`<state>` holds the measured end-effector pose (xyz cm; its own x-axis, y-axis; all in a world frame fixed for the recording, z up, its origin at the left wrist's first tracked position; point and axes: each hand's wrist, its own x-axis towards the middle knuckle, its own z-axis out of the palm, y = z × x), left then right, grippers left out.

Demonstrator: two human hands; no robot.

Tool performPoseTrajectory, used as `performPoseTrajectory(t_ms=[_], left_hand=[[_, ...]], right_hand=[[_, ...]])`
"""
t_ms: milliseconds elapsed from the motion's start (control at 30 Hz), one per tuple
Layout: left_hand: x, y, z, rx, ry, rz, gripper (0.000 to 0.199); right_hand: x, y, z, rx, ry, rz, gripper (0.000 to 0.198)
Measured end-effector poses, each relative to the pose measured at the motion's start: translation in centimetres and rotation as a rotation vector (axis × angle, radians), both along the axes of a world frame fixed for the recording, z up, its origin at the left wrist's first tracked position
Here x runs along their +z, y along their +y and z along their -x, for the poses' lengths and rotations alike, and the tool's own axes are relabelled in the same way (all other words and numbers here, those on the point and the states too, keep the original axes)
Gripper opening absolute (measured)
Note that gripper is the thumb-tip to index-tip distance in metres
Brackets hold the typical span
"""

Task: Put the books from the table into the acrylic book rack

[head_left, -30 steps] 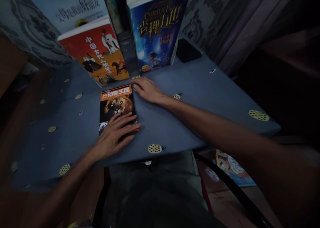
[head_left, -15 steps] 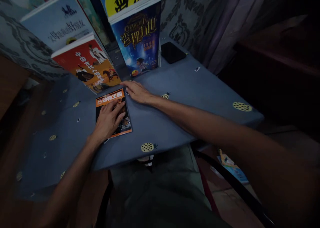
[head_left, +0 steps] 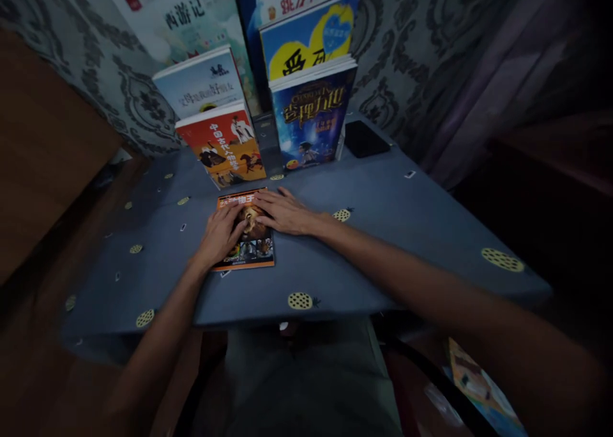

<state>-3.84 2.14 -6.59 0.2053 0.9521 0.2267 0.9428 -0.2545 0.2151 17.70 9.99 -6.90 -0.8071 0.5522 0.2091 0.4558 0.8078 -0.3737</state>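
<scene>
A thin book (head_left: 249, 250) with an orange and black cover and animal pictures lies flat on the table, its lower edge towards me. Across its left side rests my left hand (head_left: 221, 232), fingers stretched out over the cover. My right hand (head_left: 286, 212) lies over the upper right part, fingers spread and pointing left. Both hands are open and cover some of the title. Just behind the thin book stands an orange-red book (head_left: 225, 149); a dark blue book (head_left: 313, 127) stands to its right.
More books stand in rows behind, including a pale blue one (head_left: 201, 82), a yellow and blue one (head_left: 306, 41) and a tall green one (head_left: 186, 15). A black flat object (head_left: 366, 138) lies at the back right. The table (head_left: 412, 232) has a grey-blue pineapple cloth.
My right hand has moved from beside the orange-red book onto the thin book's upper right part. The view has shifted, bringing more of the rear books into sight.
</scene>
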Motion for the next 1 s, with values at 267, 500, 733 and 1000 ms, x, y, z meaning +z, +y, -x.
performPoseTrajectory(t_ms=[267,500,733,1000], left_hand=[[-1.3,0.2,2.5,0.221,-0.215,-0.085,0.045],[-0.2,0.7,3.0,0.273,-1.195,-0.027,0.044],[1.4,0.0,1.8,0.352,-1.722,0.379,0.029],[2.1,-0.4,0.3,0.283,-1.884,0.275,0.025]], right_hand=[[-0.4,-2.7,1.8,-0.14,0.023,0.022,0.067],[-1.1,-2.6,2.0,-0.099,0.104,0.086,0.069],[-1.2,-2.5,2.0,-0.073,0.169,0.154,0.072],[-0.7,-2.5,1.7,-0.22,0.345,0.278,0.078]])
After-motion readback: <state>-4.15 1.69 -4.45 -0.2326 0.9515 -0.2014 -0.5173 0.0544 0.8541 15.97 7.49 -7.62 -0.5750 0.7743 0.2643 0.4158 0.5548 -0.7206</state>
